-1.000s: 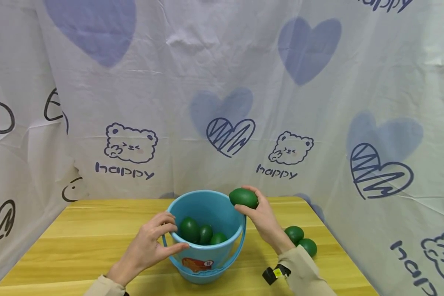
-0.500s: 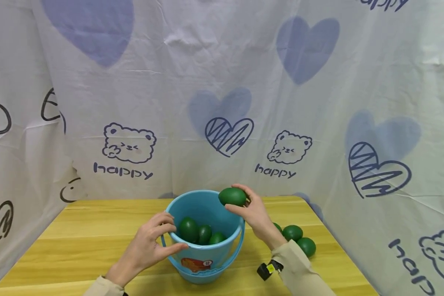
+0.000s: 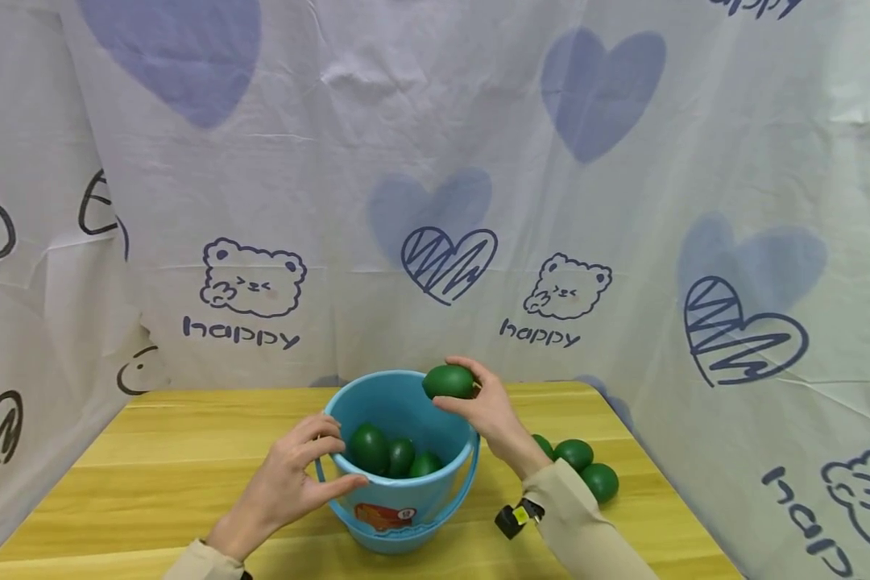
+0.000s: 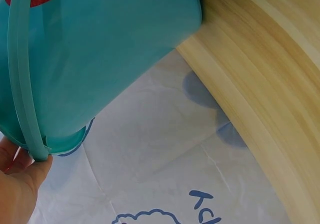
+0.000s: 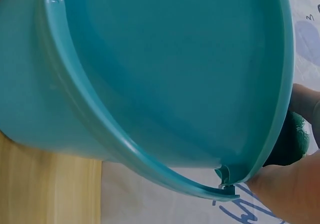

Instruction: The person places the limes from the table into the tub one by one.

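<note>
A light-blue bucket with a handle stands upright on the table, several green avocados lying inside it. My left hand holds its left rim, thumb outside and fingers at the edge; the left wrist view shows the thumb by the handle's joint. Over the bucket's right rim, my right hand grips another avocado between thumb and fingers. The right wrist view shows that avocado partly hidden behind the rim and the hand.
More avocados lie in a group on the wooden table, right of the bucket and beside the right forearm. A printed white cloth hangs behind the table and along both sides.
My right hand has moved left with its avocado, from beside the bucket's right rim to over the opening. Another avocado on the table has come into sight behind the forearm. The left hand stays put.
</note>
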{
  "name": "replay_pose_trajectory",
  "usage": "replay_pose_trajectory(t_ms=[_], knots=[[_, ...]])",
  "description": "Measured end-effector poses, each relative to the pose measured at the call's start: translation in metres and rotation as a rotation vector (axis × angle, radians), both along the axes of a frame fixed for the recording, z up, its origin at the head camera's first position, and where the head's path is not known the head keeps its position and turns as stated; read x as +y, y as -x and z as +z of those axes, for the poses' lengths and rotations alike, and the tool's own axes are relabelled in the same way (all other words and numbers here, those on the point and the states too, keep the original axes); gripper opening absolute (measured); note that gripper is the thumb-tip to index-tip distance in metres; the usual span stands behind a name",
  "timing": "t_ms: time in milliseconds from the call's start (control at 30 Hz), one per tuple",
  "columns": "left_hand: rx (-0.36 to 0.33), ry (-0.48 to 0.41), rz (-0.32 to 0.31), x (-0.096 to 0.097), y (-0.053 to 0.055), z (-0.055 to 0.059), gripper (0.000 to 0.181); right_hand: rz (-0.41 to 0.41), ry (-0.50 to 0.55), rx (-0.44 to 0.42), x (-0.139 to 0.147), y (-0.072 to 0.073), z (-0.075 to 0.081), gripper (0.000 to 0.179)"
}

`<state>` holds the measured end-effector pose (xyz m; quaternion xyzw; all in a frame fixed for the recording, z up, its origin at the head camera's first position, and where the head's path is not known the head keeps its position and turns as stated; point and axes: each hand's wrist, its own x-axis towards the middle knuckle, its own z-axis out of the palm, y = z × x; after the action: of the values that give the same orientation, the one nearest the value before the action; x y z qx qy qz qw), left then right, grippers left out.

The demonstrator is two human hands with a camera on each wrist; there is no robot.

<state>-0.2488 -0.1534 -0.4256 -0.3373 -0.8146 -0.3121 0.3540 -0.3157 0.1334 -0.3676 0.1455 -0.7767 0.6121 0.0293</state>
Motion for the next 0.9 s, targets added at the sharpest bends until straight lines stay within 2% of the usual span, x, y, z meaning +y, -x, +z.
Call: replay_pose_trajectory(t_ms=[267,500,900], knots=[[0.0,-0.001,0.004,-0.001,0.0,0.0,0.033,0.033,0.062,0.043,-0.003,0.002,0.0,0.053],[-0.002,0.003,0.008,-0.001,0.0,0.001,0.035,0.05,0.102,0.029,0.001,0.001,0.0,0.045],[-0.015,0.004,0.011,-0.001,0.0,0.001,0.033,-0.011,0.117,0.01,0.016,-0.006,-0.005,0.035]])
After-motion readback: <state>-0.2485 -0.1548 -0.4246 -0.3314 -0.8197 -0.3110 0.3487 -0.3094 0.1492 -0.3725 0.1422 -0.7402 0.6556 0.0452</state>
